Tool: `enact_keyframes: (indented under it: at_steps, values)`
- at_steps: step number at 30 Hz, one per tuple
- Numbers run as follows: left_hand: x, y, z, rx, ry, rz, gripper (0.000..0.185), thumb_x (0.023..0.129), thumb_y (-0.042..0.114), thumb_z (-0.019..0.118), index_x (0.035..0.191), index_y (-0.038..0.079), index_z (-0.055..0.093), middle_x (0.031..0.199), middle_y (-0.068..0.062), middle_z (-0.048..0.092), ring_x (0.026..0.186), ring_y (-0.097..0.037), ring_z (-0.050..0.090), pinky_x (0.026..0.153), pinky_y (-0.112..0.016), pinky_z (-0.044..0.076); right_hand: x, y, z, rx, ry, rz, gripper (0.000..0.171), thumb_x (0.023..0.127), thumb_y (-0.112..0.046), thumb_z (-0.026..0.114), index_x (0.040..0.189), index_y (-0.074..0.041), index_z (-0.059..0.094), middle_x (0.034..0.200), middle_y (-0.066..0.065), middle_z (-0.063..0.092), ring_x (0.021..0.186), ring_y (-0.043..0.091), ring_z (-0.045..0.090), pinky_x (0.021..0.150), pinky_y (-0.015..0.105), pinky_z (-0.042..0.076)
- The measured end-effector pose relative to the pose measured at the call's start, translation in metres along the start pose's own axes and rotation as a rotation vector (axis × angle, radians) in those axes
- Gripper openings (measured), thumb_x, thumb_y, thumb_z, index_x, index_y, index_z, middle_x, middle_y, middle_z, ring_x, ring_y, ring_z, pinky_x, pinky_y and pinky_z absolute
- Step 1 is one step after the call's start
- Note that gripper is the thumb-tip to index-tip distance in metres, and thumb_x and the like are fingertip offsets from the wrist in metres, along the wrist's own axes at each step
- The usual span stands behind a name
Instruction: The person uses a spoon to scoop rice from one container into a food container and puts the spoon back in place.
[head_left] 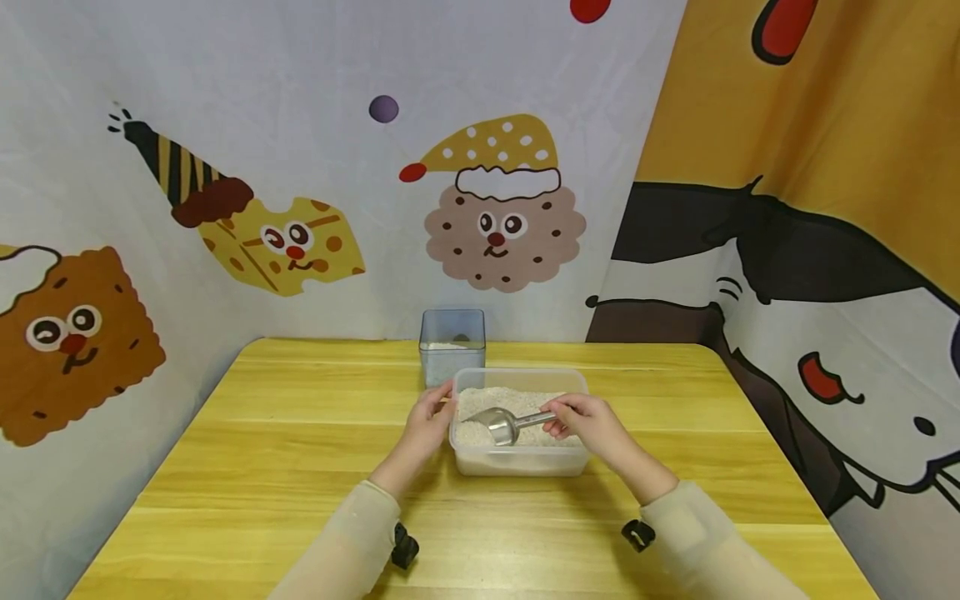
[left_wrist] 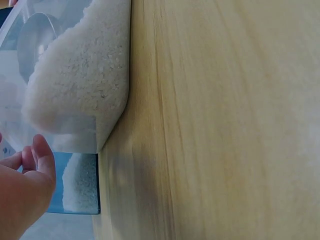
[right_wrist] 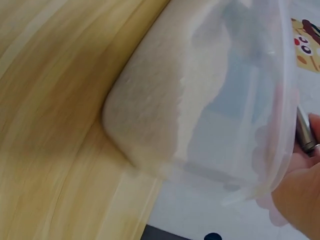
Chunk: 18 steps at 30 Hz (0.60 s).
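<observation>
A yellow wooden table (head_left: 300,467) stands in a corner hung with cartoon-printed cloth, white with biscuit faces behind and to the left, orange and black on the right. The tabletop shows bare wood on either side of the hands and along the near edge; its rounded far corners meet the cloth.

The right hand (head_left: 588,421) pinches the handle of a metal scoop (head_left: 504,425), thumb and fingers curled round it. The scoop's bowl lies out to the left of that grip, resting in the white rice (head_left: 510,404) near the front wall of a clear plastic tub (head_left: 517,460). From the right wrist the handle shows only as a short metal end at the fingers (right_wrist: 305,192), just past the tub's rim.

The left hand (head_left: 427,421) rests against the tub's left rim with its fingers bent over the edge; the left wrist view shows fingertips (left_wrist: 42,155) just beside the tub's corner, and how firmly they grip cannot be told.

The tub sits mid-table, a little toward the far side. Directly behind it, close to its back wall, stands a smaller bluish clear container (head_left: 452,346) with a low layer of rice inside.
</observation>
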<state>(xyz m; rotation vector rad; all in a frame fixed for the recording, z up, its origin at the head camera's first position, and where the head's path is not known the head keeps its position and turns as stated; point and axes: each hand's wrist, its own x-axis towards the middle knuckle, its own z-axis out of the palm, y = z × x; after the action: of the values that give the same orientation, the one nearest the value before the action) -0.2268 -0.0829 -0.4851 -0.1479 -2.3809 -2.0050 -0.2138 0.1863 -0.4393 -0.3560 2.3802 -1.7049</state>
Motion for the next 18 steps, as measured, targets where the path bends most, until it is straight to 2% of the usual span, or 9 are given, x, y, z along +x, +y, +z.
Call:
enact_keyframes:
  at_steps: [2,7,10,15,18]
  values:
    - [0.002,-0.005,0.000,0.002,0.003,0.000,0.042,0.098,0.011,0.051,0.138,-0.003,0.045,0.120,-0.019,0.050,0.106,-0.028,0.054,0.078,-0.015,0.043,0.001,-0.002,0.001,0.030,-0.001,0.042,0.029,0.099,-0.013,0.049,0.105,0.013,0.062,0.083,0.017,0.069,0.070,0.019,0.066,0.068,0.033,0.057]
    - [0.002,-0.007,-0.002,0.004,0.000,-0.001,0.043,0.098,0.013,0.051,0.139,-0.001,0.044,0.122,-0.019,0.049,0.108,-0.028,0.053,0.079,-0.016,0.043,0.002,-0.008,0.003,0.092,0.006,0.138,0.030,0.100,-0.010,0.046,0.107,0.016,0.059,0.078,0.012,0.069,0.066,0.012,0.063,0.065,0.029,0.056]
    - [0.002,-0.007,-0.002,0.012,-0.001,-0.001,0.044,0.098,0.014,0.050,0.139,-0.001,0.044,0.122,-0.018,0.049,0.109,-0.028,0.052,0.081,-0.018,0.044,0.002,-0.010,0.003,0.113,0.012,0.173,0.029,0.100,-0.007,0.043,0.108,0.017,0.058,0.078,0.012,0.069,0.066,0.011,0.063,0.064,0.027,0.056]
    - [0.002,-0.006,-0.001,0.023,0.003,-0.004,0.043,0.099,0.014,0.050,0.139,0.000,0.045,0.122,-0.018,0.050,0.108,-0.027,0.053,0.081,-0.017,0.044,0.002,-0.012,-0.003,0.135,0.042,0.214,0.029,0.100,-0.005,0.040,0.110,0.017,0.057,0.078,0.010,0.069,0.068,0.013,0.066,0.068,0.031,0.057]
    - [-0.001,0.002,-0.001,0.010,-0.003,-0.004,0.043,0.098,0.010,0.050,0.138,-0.003,0.044,0.122,-0.021,0.049,0.108,-0.030,0.053,0.079,-0.018,0.044,0.001,-0.013,-0.010,0.148,0.048,0.222,0.031,0.101,-0.006,0.040,0.114,0.017,0.055,0.079,0.009,0.069,0.069,0.013,0.066,0.069,0.031,0.057]
